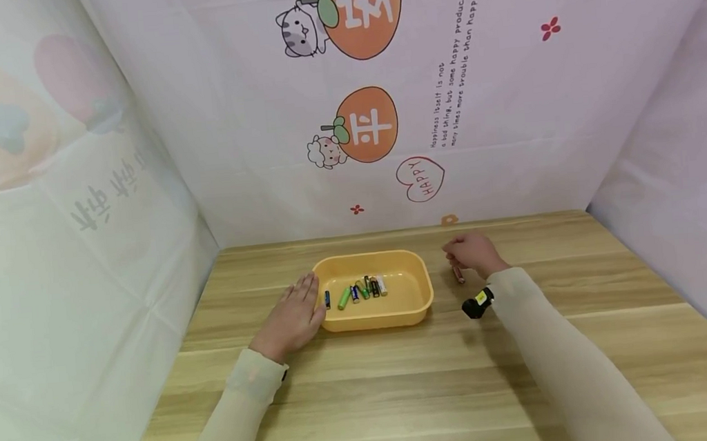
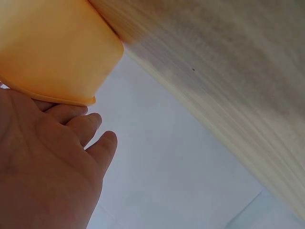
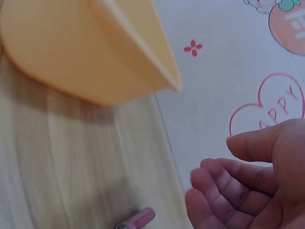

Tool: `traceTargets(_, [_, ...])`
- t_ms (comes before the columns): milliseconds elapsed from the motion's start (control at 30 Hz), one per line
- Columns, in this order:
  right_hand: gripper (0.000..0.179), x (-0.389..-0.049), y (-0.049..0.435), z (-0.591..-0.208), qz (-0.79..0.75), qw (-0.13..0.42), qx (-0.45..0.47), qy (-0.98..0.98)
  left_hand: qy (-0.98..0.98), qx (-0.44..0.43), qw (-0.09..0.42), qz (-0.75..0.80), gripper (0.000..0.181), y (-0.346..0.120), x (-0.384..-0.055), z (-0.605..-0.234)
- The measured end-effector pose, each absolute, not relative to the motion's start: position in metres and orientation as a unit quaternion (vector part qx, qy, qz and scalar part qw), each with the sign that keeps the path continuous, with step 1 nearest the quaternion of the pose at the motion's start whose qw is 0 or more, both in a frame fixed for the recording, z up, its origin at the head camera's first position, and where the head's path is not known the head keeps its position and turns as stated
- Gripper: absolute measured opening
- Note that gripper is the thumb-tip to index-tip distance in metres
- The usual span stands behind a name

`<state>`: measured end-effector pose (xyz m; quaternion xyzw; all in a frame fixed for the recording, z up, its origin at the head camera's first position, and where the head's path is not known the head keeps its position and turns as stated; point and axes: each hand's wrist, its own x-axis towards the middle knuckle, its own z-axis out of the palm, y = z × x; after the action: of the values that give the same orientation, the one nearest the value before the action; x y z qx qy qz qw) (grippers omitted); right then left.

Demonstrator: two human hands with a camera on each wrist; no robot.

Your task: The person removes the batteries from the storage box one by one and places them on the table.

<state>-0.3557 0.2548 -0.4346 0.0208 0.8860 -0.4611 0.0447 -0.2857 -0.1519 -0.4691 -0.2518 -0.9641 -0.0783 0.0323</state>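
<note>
Several batteries (image 1: 354,294), some green, some dark, one white, lie in a yellow plastic tray (image 1: 425,308). My left hand (image 1: 294,316) rests its extended fingers against the tray's left rim; the left wrist view shows those fingers under the lip of the tray wall (image 2: 57,52). Right of the tray, my right hand (image 1: 473,252) hovers over the table with loosely bent fingers and nothing between thumb and fingertips. Just below it a reddish battery (image 1: 458,274) lies on the wood, apart from the fingers in the right wrist view.
The wooden table (image 1: 379,391) backs onto a white printed cloth wall (image 1: 248,152). More cloth hangs at the left and right sides. A black wrist camera (image 1: 476,304) is strapped at my right wrist.
</note>
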Motion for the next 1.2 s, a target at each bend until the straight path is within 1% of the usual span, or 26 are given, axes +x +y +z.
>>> traceTargets(267, [0.034, -0.363, 0.231, -0.427, -0.504, 0.05, 0.014, 0.862, -0.965, -0.25, 0.03, -0.08, 0.069, -0.152, -0.288, -0.469])
traceTargets(500, [0.033, -0.367, 0.214, -0.428, -0.522, 0.064, 0.007, 0.851, -0.965, -0.248, 0.025, -0.082, 0.064, -0.153, -0.287, -0.471])
traceTargets(700, [0.032, -0.37, 0.201, -0.427, -0.529, 0.07, -0.001, 0.846, -0.964, -0.248, 0.036, -0.089, 0.062, -0.153, -0.287, -0.472])
traceTargets(1000, [0.033, -0.37, 0.186, -0.431, -0.551, 0.091, -0.011, 0.83, -0.964, -0.251, 0.033, -0.078, 0.07, -0.152, -0.285, -0.473])
traceTargets(1200, [0.032, -0.371, 0.176, -0.429, -0.554, 0.102, -0.02, 0.826, -0.965, -0.249, 0.031, -0.072, 0.07, -0.153, -0.286, -0.472])
